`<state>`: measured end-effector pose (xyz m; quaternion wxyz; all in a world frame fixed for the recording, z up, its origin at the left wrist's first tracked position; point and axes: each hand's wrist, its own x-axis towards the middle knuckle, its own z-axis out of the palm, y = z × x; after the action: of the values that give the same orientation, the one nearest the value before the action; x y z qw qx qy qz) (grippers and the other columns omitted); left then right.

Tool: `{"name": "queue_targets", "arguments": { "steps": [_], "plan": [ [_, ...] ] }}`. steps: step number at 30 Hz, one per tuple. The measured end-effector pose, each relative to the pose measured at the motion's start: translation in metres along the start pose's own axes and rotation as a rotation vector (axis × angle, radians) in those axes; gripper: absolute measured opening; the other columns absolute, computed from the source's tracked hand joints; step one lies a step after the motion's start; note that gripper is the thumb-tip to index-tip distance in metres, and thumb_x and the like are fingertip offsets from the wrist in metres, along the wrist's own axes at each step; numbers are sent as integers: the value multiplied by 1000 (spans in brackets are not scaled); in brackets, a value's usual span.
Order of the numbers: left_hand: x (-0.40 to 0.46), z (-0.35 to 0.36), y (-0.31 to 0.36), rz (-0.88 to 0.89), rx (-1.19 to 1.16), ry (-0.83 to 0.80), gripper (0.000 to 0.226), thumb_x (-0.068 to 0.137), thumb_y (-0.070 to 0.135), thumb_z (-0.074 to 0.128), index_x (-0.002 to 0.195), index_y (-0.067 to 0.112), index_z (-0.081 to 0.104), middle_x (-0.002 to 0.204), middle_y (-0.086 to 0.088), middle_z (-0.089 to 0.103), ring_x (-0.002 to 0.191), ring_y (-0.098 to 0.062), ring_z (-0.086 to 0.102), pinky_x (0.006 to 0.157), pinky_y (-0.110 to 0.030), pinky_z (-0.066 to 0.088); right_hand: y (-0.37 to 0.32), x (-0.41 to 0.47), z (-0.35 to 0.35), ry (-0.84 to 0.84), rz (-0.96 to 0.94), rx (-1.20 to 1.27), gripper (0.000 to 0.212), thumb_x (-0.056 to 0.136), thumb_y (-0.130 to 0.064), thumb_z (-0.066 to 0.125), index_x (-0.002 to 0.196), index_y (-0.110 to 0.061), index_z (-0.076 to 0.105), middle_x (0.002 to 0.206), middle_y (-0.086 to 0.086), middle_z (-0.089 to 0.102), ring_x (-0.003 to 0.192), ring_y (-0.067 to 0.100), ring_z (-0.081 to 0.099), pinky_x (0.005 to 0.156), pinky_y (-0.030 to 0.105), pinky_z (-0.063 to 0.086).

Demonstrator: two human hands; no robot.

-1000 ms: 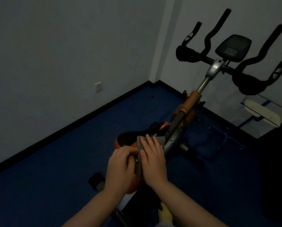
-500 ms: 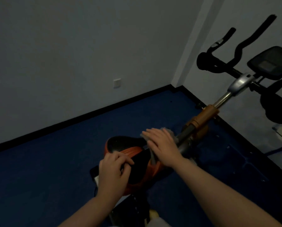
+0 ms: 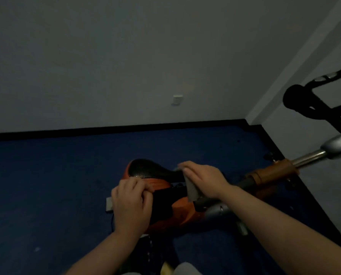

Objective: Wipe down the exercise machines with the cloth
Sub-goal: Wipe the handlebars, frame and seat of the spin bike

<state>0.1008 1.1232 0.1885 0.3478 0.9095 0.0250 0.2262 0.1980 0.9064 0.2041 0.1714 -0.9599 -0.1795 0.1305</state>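
An exercise bike stands below me, its orange and black saddle (image 3: pixel 145 171) in the middle of the view. My right hand (image 3: pixel 203 179) lies flat on a grey cloth (image 3: pixel 191 188) and presses it onto the saddle's nose, where the frame tube starts. My left hand (image 3: pixel 132 203) grips the saddle's near edge with curled fingers. The orange collar (image 3: pixel 272 173) and chrome post (image 3: pixel 308 157) run up to the right toward the black handlebars (image 3: pixel 312 104), which are cut off by the frame edge.
Dark blue carpet (image 3: pixel 46 195) covers the floor to the left. Grey walls with a black skirting meet in a corner at the right. A white wall socket (image 3: pixel 177 100) sits low on the far wall. A small grey pedal or block (image 3: pixel 109 204) shows beside my left hand.
My view has swung left, pushing the handlebars to the right edge. My hands have parted: the left went to the saddle's near edge, the right slid the cloth along the saddle's nose.
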Motion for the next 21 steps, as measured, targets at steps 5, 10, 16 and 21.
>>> {"name": "queue_targets", "arguments": {
  "steps": [5, 10, 16, 21],
  "plan": [
    [-2, 3, 1, -129, -43, 118, 13, 79, 20, 45, 77, 21, 58, 85, 10, 51, 83, -13, 44, 73, -27, 29, -15, 19, -4, -76, 216, -211, 28, 103, -22, 33, 118, -15, 56, 120, 5, 60, 103, 27, 58, 79, 39, 51],
    [-6, 7, 2, -373, -168, 189, 30, 83, 27, 44, 110, 16, 50, 110, 1, 47, 102, -16, 43, 90, -37, 40, -105, 33, 25, 144, 127, -232, 26, 104, -28, 28, 114, -17, 49, 108, 4, 63, 91, 25, 62, 73, 38, 47],
    [-4, -1, -1, -426, -271, -86, 55, 98, 21, 47, 149, 21, 26, 150, 3, 30, 135, -7, 30, 107, -20, 21, -65, 27, -1, -172, -72, 18, 44, 104, -43, 22, 148, -43, 26, 149, -13, 40, 131, 13, 44, 109, 39, 35],
    [-5, -8, -17, -340, -347, -275, 79, 92, 51, 48, 153, 30, 2, 159, 11, 7, 143, -3, 13, 119, -31, 21, -95, 59, 13, -186, -14, 10, 45, 102, -49, 15, 143, -42, 32, 146, -7, 44, 126, 19, 48, 99, 43, 43]
  ]
}}
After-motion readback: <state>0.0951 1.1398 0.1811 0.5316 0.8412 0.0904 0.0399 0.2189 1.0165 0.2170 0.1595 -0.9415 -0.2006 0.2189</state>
